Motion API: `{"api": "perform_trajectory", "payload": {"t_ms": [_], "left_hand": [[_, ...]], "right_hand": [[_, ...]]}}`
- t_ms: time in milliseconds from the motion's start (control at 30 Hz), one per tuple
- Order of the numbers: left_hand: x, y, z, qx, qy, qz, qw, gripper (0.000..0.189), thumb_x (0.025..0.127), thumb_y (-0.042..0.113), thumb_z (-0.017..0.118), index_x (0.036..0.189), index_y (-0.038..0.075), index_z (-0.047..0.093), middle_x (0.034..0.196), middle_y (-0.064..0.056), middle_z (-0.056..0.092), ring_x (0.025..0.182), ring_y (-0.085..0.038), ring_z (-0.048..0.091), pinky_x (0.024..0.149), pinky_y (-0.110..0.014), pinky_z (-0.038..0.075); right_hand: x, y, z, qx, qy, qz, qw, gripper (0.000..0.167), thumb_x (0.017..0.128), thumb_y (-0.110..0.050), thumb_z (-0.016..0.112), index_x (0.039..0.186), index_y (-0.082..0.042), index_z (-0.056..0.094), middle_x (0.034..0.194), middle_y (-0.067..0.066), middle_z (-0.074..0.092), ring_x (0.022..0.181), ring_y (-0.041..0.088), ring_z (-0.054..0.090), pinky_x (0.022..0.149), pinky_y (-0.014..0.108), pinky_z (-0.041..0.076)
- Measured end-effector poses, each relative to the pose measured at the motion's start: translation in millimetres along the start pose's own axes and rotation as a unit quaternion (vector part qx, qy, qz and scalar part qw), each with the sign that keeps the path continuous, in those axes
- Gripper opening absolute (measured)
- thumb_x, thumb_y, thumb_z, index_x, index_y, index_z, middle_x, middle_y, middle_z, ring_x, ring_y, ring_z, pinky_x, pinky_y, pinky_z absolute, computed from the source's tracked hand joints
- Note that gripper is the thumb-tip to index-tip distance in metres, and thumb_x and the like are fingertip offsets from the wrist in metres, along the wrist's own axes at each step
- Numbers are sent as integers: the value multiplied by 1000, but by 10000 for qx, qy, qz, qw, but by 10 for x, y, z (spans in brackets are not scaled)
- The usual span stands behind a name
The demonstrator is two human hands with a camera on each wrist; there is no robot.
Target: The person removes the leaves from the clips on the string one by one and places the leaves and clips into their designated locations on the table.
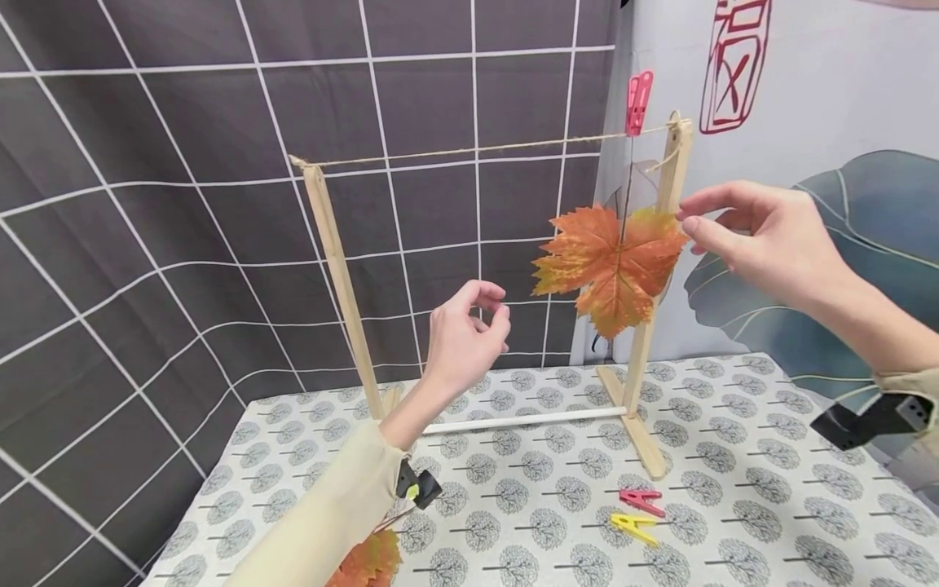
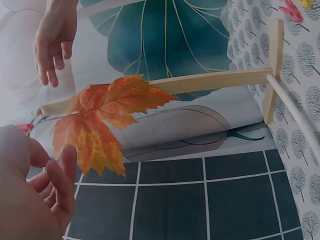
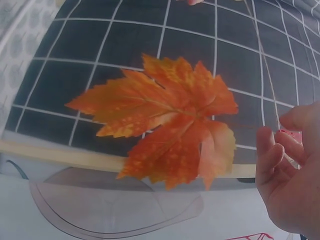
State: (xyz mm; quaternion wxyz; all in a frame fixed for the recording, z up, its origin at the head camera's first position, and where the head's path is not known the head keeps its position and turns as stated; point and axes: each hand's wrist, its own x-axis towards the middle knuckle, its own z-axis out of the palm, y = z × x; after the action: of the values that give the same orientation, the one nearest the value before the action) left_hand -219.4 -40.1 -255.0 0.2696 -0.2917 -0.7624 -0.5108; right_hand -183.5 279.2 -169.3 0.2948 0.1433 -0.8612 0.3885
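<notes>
An orange maple leaf (image 1: 614, 265) hangs by its thin stem under a pink clothespin (image 1: 638, 103), which is clipped on the twine (image 1: 469, 151) near the right post. My right hand (image 1: 770, 236) hovers at the leaf's right edge, fingers relaxed and bent with nothing between them; in the left wrist view a gap shows between this hand (image 2: 56, 42) and the leaf (image 2: 102, 115). To the left of the leaf my left hand (image 1: 469, 334) is raised in mid-air, loosely curled and holding nothing. In the right wrist view the whole leaf (image 3: 175, 117) shows beside my fingers.
A wooden frame with a left post (image 1: 333, 269), a right post (image 1: 673, 163) and a white bottom rod (image 1: 528, 419) stands on the tree-print tablecloth (image 1: 543, 497). A pink clothespin (image 1: 641, 500) and a yellow one (image 1: 634, 527) lie in front. Another leaf (image 1: 367, 561) lies under my left forearm.
</notes>
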Motion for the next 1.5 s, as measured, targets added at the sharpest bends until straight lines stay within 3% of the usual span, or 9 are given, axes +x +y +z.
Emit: {"api": "perform_trajectory", "payload": {"t_ms": [433,767,933,1167,1367,1500], "left_hand": [[286,118,155,-136,-8,18,9999,9,89,3,64,97,4,64,85,-5,69,47,-7,64,42,-27,46],[477,218,336,-121,65,64,9999,8,89,5,64,97,3,65,85,-4,69,46,-4,62,47,-24,49],[573,289,416,-152,150,69,9997,9,89,6,64,98,4,65,84,-2,68,48,-3,62,49,-23,50],[695,403,535,-436,226,132,9987,9,89,4,65,98,2,65,82,-3,67,48,-4,63,48,-23,51],[789,462,625,-96,253,418,9988,11,89,6,66,100,3,66,83,-2,68,52,-3,62,57,-21,47],[860,476,676,171,390,580,9974,10,88,6,68,98,4,67,84,-3,69,66,-13,63,63,-24,43]], "right_hand": [[209,-120,-94,212,-16,198,9996,17,94,-19,70,110,-25,72,75,-16,70,57,4,61,47,16,44],[365,-186,-169,535,6,337,9980,21,94,-18,71,114,-23,72,88,-20,70,69,0,65,50,15,46],[464,-195,-249,835,-78,553,9949,26,93,-16,71,118,-21,70,93,-17,71,73,1,66,48,16,46],[592,-253,-320,1503,-70,726,9859,22,93,-11,71,113,-19,70,95,-13,73,75,4,67,44,18,43],[672,-330,-348,1578,0,813,9841,23,91,-14,74,113,-18,70,97,-10,72,73,6,65,43,18,42],[728,-367,-345,1350,-18,854,9872,25,91,-19,74,115,-20,68,96,-8,69,74,7,63,47,17,44]]}}
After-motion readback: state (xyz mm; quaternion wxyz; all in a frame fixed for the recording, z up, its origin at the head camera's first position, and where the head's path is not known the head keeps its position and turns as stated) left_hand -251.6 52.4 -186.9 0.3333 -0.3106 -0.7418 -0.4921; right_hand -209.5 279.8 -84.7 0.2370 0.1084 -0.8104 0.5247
